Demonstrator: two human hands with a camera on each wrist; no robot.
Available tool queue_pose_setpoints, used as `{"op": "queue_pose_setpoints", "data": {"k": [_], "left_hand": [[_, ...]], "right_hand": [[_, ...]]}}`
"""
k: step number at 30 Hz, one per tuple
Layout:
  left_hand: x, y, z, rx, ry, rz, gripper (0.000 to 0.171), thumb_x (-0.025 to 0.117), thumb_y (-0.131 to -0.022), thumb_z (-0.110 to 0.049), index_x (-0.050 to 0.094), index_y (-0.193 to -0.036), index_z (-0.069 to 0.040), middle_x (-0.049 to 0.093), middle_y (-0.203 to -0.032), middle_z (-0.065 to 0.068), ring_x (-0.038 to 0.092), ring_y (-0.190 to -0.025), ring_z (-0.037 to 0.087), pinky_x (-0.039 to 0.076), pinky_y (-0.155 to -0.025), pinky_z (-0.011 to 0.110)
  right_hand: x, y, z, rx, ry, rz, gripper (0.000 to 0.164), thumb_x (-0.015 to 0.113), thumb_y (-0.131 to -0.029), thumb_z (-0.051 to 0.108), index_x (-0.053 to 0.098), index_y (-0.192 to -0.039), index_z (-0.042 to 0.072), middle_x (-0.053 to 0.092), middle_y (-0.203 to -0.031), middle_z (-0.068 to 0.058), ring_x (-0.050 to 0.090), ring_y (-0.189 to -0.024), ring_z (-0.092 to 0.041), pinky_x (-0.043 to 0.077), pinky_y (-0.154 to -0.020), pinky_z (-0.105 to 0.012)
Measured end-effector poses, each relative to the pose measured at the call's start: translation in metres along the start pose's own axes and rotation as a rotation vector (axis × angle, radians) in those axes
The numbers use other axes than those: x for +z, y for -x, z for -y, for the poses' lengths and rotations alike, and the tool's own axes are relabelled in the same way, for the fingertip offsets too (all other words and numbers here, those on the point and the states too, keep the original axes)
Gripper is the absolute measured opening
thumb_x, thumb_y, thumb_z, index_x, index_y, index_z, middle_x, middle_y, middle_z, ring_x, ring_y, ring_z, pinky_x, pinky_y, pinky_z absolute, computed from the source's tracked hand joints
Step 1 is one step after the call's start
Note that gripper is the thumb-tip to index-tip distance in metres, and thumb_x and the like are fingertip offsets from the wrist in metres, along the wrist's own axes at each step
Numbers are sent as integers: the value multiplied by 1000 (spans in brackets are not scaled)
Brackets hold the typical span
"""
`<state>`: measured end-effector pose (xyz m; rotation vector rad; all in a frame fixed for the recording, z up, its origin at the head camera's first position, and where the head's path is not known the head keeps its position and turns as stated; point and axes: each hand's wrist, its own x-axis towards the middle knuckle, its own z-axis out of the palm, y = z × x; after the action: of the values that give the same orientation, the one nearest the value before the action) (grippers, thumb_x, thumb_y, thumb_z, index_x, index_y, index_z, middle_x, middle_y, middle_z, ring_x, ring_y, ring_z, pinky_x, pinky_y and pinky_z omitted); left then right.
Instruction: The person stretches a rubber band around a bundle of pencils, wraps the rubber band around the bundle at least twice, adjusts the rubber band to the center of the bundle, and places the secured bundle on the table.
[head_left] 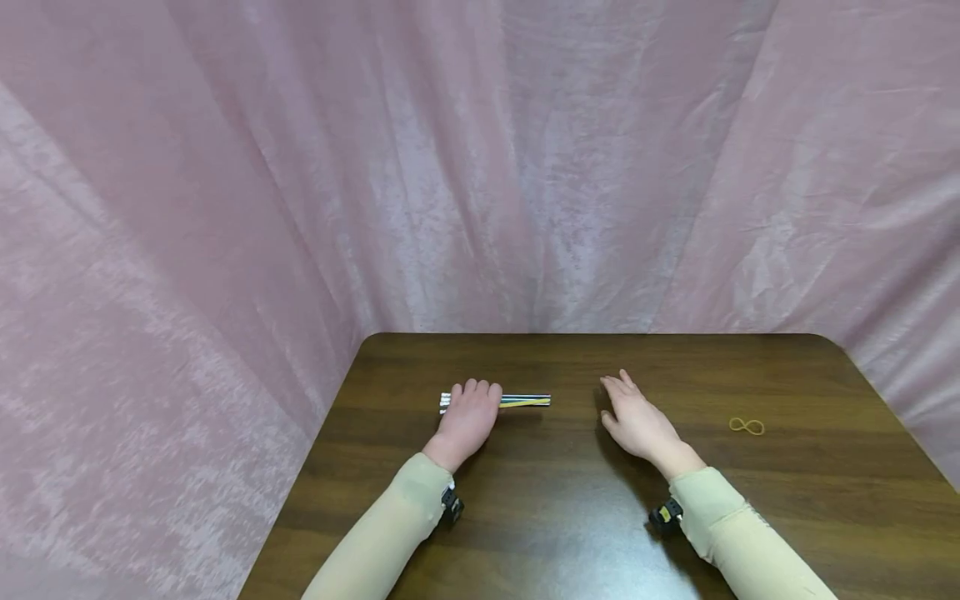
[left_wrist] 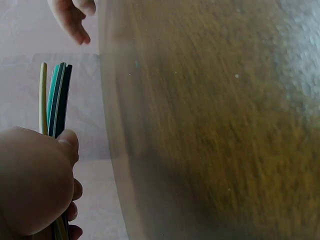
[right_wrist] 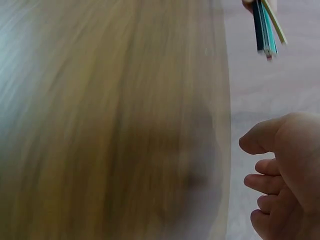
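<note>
My left hand (head_left: 468, 423) grips a bundle of thin pencil-like sticks (head_left: 528, 401) that lies sideways over the far part of the table. Yellow, teal and black sticks (left_wrist: 57, 102) stick out past the thumb in the left wrist view, the yellow one leaning slightly apart. Whitish ends show on the other side of the fist. Off to the right, my right hand (head_left: 637, 423) holds nothing, its fingers loosely extended and thumb apart. A yellow rubber band (head_left: 747, 427), twisted into a figure eight, lies on the table farther right.
The brown wooden table (head_left: 555, 517) has rounded far corners. Behind it and along the left hangs a pink velvety curtain (head_left: 480, 167). Small dark cameras are strapped at both wrists, below light sleeves (head_left: 390, 525).
</note>
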<state>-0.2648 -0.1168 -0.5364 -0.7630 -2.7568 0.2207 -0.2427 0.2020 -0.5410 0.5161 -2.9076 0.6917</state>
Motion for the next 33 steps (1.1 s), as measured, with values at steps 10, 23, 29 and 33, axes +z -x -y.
{"op": "queue_pose_setpoints", "data": {"k": [10, 23, 29, 33], "left_hand": [[5, 4, 2, -5, 11, -9, 7, 65, -107, -16, 60, -108, -10, 62, -98, 7, 56, -93, 29, 42, -80, 44], [9, 9, 1, -41, 110, 86, 22, 63, -110, -31, 59, -111, -10, 67, -102, 9, 60, -96, 30, 43, -81, 46], [8, 8, -1, -22, 131, 54, 21, 66, -108, -29, 57, -110, -9, 67, -101, 9, 61, -94, 30, 44, -79, 45], [3, 8, -3, -11, 150, 61, 21, 66, -108, -29, 57, -109, -10, 67, -100, 8, 60, -94, 30, 44, -80, 45]], "right_hand": [[-27, 31, -40, 63, 27, 4, 60, 65, -101, 9, 43, -151, -16, 43, -157, -38, 26, -153, -56, 28, -120, -66], [-70, 73, -104, 96, 39, -128, 42, 64, -100, 4, 59, -140, -10, 58, -140, -36, 50, -134, -58, 41, -105, -70], [-93, 93, -141, 186, 36, -172, 33, 64, -102, 6, 62, -129, -14, 68, -118, -36, 63, -109, -57, 47, -90, -68], [-102, 103, -155, 268, -4, -72, 40, 63, -107, 18, 62, -126, -17, 70, -111, -34, 65, -106, -57, 49, -88, -68]]}}
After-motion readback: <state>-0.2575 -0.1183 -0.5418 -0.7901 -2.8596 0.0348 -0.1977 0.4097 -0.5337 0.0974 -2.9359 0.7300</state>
